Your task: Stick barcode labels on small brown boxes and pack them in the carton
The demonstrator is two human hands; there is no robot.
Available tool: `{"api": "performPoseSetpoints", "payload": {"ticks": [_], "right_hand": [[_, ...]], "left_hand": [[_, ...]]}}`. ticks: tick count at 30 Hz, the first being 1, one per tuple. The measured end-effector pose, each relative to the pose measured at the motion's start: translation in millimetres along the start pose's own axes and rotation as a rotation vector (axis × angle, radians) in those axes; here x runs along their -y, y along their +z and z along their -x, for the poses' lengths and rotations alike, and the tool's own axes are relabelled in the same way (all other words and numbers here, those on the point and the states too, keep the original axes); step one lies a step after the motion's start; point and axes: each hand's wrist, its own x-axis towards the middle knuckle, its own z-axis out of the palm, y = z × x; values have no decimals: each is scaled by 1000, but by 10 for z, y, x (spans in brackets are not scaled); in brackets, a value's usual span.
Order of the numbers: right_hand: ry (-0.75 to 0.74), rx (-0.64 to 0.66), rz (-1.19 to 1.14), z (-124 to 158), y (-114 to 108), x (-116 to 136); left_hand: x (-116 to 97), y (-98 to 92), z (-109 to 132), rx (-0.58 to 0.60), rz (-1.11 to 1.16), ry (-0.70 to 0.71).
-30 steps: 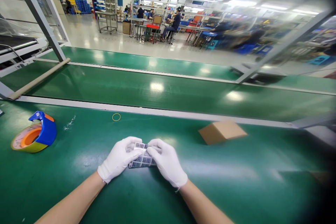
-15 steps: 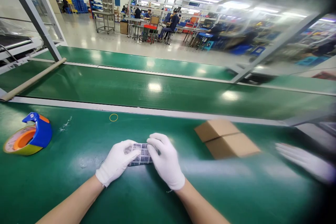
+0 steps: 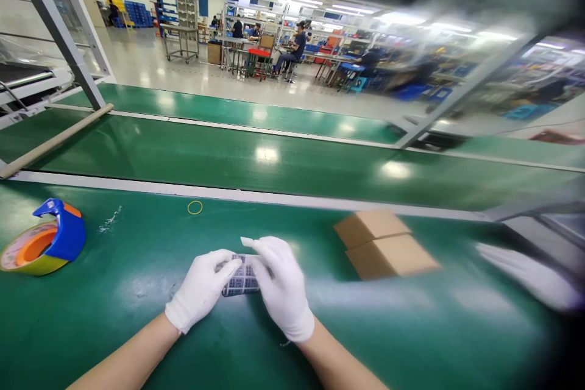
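Observation:
A small sheet of printed labels (image 3: 241, 284), with dark print in a light grid, is held low over the green work surface. My left hand (image 3: 200, 290), in a white glove, is closed on its left side, thumb on top. My right hand (image 3: 284, 289), also white-gloved, has its thumb at the sheet's right side and its fingers bent over the upper edge. A narrow white tip (image 3: 247, 242) sticks out leftward from the right fingers; I cannot tell whether it is glove fabric or a small piece of label. The fingers cover parts of the sheet.
At left stands a blue tape dispenser (image 3: 70, 233) with a yellow roll. A thin yellow ring (image 3: 195, 208) lies on the green surface. Brown cardboard boxes (image 3: 388, 250) sit at right, near a blurred white glove shape (image 3: 525, 274). A pale rail (image 3: 183, 189) runs behind; people sit farther back.
My right fingers have shifted slightly left and over the sheet's upper edge, and the white tip now sticks out from them. The sheet is tilted a little differently. The whole view has shifted slightly.

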Motion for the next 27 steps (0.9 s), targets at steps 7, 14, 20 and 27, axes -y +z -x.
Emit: {"api": "performPoseSetpoints", "payload": {"ticks": [7, 14, 20, 27], "right_hand": [[41, 13, -15, 36, 88, -5], [-98, -3, 39, 14, 70, -59], [-199, 25, 44, 64, 68, -100], [-162, -52, 28, 68, 37, -94]], "left_hand": [[11, 32, 2, 62, -34, 36], [-18, 37, 19, 171, 238, -58], [1, 29, -12, 192, 520, -136], [74, -49, -134, 99, 540, 49]]}}
